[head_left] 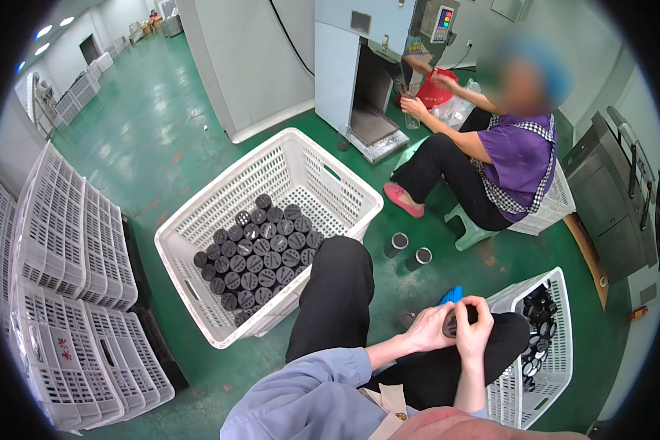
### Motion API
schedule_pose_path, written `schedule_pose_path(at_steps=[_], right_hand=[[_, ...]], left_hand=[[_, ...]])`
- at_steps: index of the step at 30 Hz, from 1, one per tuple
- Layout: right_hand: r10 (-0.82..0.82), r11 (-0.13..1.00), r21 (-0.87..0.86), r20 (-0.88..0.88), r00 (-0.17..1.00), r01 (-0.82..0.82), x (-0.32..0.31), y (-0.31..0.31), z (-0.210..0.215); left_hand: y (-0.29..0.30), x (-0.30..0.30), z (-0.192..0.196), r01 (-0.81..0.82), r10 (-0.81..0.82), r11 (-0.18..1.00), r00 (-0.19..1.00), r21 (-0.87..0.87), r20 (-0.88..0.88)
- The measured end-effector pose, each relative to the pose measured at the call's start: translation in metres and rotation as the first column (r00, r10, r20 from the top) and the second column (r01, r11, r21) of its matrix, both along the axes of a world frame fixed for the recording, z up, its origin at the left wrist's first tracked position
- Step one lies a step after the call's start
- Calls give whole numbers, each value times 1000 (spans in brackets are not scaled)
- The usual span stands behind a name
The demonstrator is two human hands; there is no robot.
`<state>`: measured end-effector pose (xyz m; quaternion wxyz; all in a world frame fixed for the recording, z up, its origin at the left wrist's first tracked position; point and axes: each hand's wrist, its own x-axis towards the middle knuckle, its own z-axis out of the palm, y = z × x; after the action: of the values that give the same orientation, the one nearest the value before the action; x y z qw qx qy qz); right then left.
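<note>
My left hand and my right hand meet above my right thigh, fingers curled round a small jar with a dark top. Fingers cover much of it, so its lower part is hidden. Close to my right thigh, a white basket contains many loose black lids. Beyond my hands, two dark cylindrical jars with pale rims stand upright on the floor. To my left, a large white basket holds several rows of upright jars with black tops.
Another person in a purple shirt sits on a green stool, hands at a clear container. A pale machine stands in front of them. White crates are stacked at far left. A dark cabinet is at right.
</note>
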<state>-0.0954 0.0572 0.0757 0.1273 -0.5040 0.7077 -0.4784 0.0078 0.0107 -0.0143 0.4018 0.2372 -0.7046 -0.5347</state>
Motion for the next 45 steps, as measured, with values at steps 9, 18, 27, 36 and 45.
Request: schedule_pose_path(at_steps=[9,18,27,36,45], right_hand=[[387,908,190,-37,921,-374,-11,20,50],[164,970,161,112,980,-181,-15,1,10],[658,753,5,-45,752,-658,-10,18,79],[482,871,1,190,855,-491,-18,23,29],[540,836,24,136,830,-548,-4,13,42]], left_hand=[[3,12,12,620,-561,735,784,276,-267],[10,10,11,246,-256,898,966,365,-24],[7,24,46,719,-595,656,679,227,-431],[36,23,22,506,-416,752,862,422,-291],[37,42,42,431,-331,772,900,467,-283]])
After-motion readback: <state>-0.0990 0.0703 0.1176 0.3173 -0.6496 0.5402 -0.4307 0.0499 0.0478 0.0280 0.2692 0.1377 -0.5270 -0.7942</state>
